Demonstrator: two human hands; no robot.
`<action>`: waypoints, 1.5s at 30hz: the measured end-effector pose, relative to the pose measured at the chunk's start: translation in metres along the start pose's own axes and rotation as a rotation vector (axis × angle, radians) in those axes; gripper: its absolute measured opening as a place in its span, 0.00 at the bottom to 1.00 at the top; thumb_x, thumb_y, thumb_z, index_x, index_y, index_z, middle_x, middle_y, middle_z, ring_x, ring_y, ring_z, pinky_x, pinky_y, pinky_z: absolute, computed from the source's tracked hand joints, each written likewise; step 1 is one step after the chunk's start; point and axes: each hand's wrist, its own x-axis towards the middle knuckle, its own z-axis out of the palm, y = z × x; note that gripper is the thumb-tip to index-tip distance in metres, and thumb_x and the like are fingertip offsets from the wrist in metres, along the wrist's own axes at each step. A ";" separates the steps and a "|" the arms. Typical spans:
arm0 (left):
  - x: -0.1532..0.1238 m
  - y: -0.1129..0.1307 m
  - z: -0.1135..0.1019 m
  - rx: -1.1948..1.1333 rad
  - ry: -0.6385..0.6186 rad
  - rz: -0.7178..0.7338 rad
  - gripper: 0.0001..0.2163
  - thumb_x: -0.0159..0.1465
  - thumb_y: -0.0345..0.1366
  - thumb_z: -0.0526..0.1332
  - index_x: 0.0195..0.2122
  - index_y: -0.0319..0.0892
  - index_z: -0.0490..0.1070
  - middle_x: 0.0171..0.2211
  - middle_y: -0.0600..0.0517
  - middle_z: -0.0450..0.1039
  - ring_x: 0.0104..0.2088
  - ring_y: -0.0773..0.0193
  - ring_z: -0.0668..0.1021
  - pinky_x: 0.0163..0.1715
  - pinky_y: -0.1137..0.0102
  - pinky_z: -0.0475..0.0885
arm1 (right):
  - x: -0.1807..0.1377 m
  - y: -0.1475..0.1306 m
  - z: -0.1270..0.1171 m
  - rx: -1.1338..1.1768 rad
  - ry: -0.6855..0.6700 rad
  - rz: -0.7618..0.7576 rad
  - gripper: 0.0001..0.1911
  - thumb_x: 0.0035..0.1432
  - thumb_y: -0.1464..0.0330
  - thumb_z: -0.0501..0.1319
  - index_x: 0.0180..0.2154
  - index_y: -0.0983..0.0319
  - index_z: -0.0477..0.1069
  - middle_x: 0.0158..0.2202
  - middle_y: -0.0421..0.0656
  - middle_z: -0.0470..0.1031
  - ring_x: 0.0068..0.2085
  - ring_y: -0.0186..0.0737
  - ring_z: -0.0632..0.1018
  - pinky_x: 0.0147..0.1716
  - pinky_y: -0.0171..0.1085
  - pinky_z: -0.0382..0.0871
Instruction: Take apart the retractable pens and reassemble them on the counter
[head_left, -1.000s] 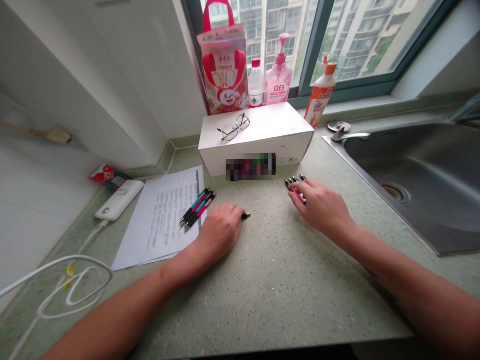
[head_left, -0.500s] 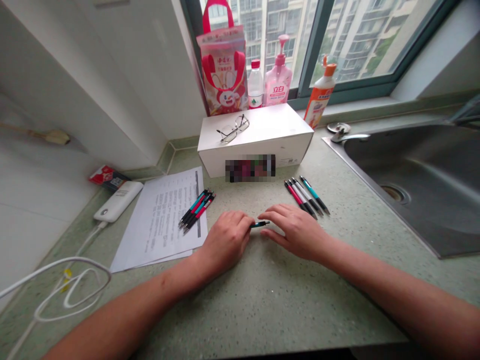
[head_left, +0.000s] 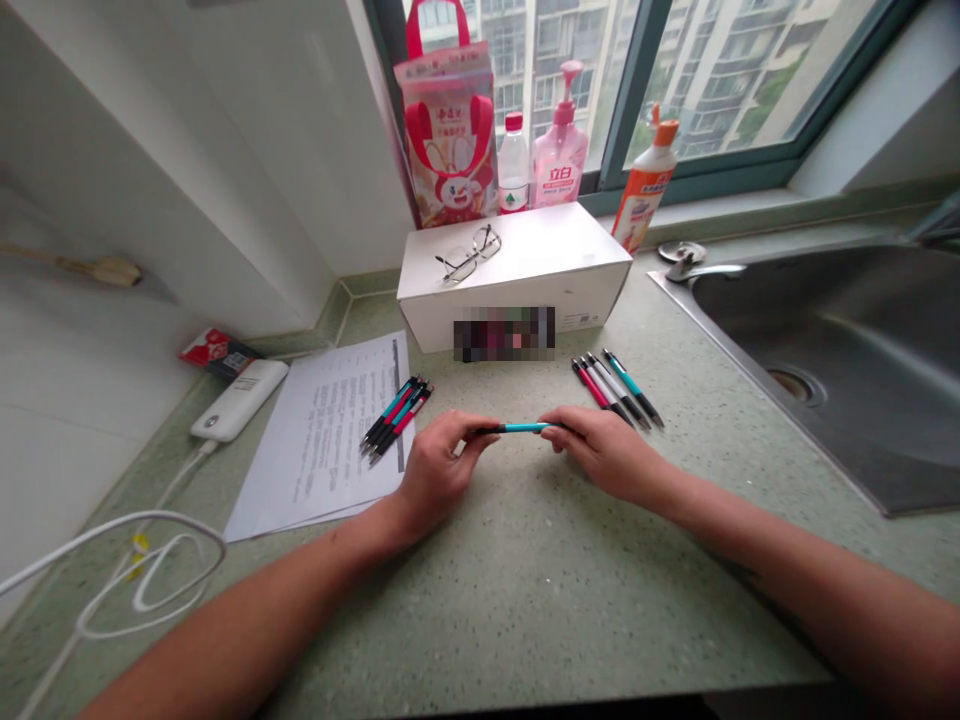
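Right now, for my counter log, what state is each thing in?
Turquoise pen: held at both ends
Left hand: pinching one end
Right hand: pinching the other
Papers: flat, overlapping
Left pens: bunched, partly on papers
Right pens: side by side
White box: closed
Glasses: on box
Power bank: cable attached
Water bottle: upright, capped
Pump bottle: upright
Orange bottle: upright

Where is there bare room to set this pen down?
Widest: the counter on the near side of the left hand and right hand. Smaller: between the white box and held blue pen, and between the right pens and sink. Crowded: papers' right edge, under the left pens.
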 end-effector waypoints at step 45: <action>-0.002 0.002 0.009 -0.022 -0.017 -0.006 0.06 0.68 0.37 0.64 0.40 0.41 0.76 0.33 0.50 0.79 0.31 0.64 0.79 0.35 0.68 0.76 | -0.001 -0.005 0.006 0.026 0.010 -0.007 0.13 0.67 0.61 0.59 0.48 0.59 0.75 0.38 0.45 0.79 0.37 0.41 0.78 0.37 0.40 0.69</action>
